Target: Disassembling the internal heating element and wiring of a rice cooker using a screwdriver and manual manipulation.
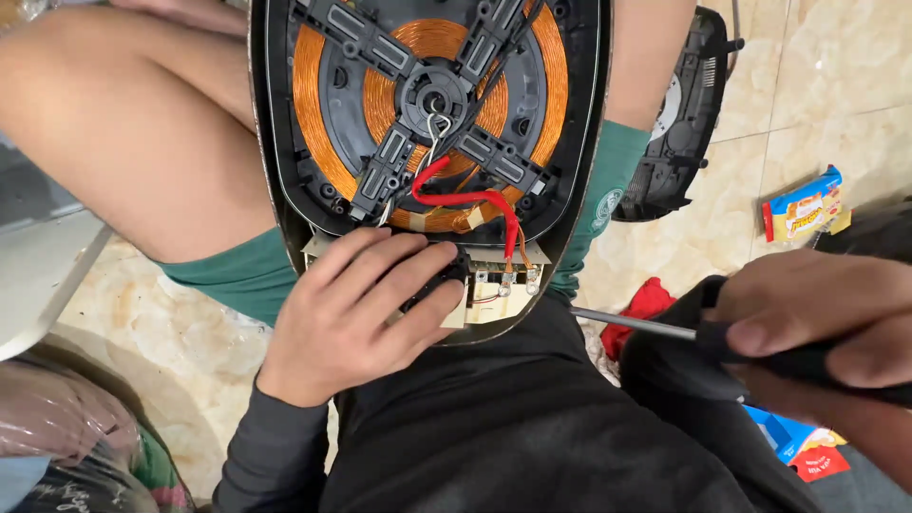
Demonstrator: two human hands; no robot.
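Left hand [366, 318] spread flat on cooker's circuit board [499, 285], copper coil [432, 104] above, right hand [826, 332] gripping black-handled screwdriver [665, 328]

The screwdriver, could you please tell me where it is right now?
In the head view the screwdriver is at the lower right, held in the right hand, its tip pointing left toward the circuit board beside the left hand.

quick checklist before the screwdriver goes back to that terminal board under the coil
1. Left hand steadying the circuit board: ok, fingers lie on it.
2. Right hand grips the screwdriver: ok.
3. Screwdriver tip at a screw: not ok, it is off to the right of the housing.
4. Red wire clear of the terminals: not ok, it runs down to them.
5. Copper coil undamaged: cannot tell.
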